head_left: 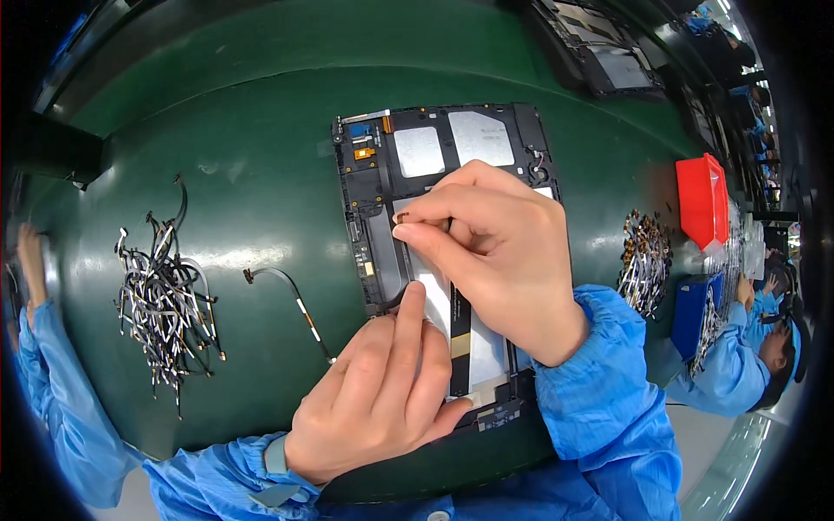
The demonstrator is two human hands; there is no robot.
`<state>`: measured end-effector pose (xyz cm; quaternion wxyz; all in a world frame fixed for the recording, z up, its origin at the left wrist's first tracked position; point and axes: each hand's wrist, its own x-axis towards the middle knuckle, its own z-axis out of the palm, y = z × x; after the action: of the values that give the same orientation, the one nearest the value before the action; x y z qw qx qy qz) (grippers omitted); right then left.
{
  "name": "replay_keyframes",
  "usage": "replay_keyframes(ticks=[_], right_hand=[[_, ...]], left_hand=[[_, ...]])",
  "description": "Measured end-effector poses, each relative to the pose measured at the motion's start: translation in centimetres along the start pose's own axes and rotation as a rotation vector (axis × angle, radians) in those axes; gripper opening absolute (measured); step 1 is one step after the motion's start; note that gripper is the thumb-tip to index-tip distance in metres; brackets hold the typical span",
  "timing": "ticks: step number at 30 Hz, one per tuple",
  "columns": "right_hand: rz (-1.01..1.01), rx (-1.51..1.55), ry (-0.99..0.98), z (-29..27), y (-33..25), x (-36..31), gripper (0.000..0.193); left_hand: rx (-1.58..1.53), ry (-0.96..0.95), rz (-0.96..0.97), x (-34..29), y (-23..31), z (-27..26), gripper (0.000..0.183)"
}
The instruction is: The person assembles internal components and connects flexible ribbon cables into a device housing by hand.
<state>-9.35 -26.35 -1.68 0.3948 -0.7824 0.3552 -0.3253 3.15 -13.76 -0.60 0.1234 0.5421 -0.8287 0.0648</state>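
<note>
An opened tablet-sized device (pixel 375 178) lies in front of me, its black frame and silver panels exposed. Over its middle, my right hand (pixel 499 247) pinches a small dark piece (pixel 401 218) between thumb and index finger; it looks like the end of a thin cable. My left hand (pixel 373 391) rests on the device's lower left part, the index finger stretched out and its tip touching near the inner channel. The other left fingers bend loosely, and the thumb lies by the lower edge. A single thin cable (pixel 301 304) sits on the mat left of the device.
A tangled pile of thin cables (pixel 165 295) lies on the green mat (pixel 252 148) at left. Another cable pile (pixel 645 265), a red bin (pixel 702 201) and a blue bin (pixel 695 314) are at right. More opened devices (pixel 612 65) stand far right. Co-workers' blue sleeves (pixel 65 391) show at both sides.
</note>
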Motion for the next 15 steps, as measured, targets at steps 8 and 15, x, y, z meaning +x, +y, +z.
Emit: replay_keyframes(ticks=[8,15], right_hand=[[-0.280,-0.347,-0.105,0.0,-1.9,-2.6,0.035],[-0.251,-0.476,-0.195,-1.0,-2.0,-1.0,0.041]], left_hand=[[0.026,-0.019,-0.025,-0.9,-0.1,0.1,0.057],[-0.074,0.026,-0.013,-0.7,0.0,-0.3,0.050]])
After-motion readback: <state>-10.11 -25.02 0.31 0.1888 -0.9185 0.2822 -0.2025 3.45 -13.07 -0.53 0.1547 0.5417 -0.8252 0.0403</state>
